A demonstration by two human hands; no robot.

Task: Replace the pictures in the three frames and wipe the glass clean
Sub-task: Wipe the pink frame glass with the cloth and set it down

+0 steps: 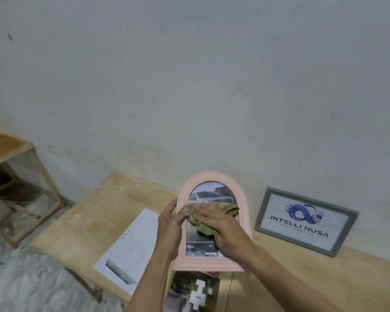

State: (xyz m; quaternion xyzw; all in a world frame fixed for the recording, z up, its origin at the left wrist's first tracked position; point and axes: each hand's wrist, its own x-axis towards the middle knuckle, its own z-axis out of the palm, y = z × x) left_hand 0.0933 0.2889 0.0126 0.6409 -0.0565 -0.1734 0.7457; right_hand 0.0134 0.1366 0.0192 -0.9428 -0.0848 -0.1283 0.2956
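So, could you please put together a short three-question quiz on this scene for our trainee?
1. True or false: the right hand presses a cloth on the glass of the pink arched frame.
2. Which hand steadies that frame by its edge?
3. The grey frame is: A) leaning on the wall, B) lying flat, C) held up.

Key: 1 true. 2 the left hand. 3 A.

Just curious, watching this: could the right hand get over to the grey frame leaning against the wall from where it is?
Probably yes. The right hand presses a cloth on the pink frame, and only bare table lies between it and the grey frame.
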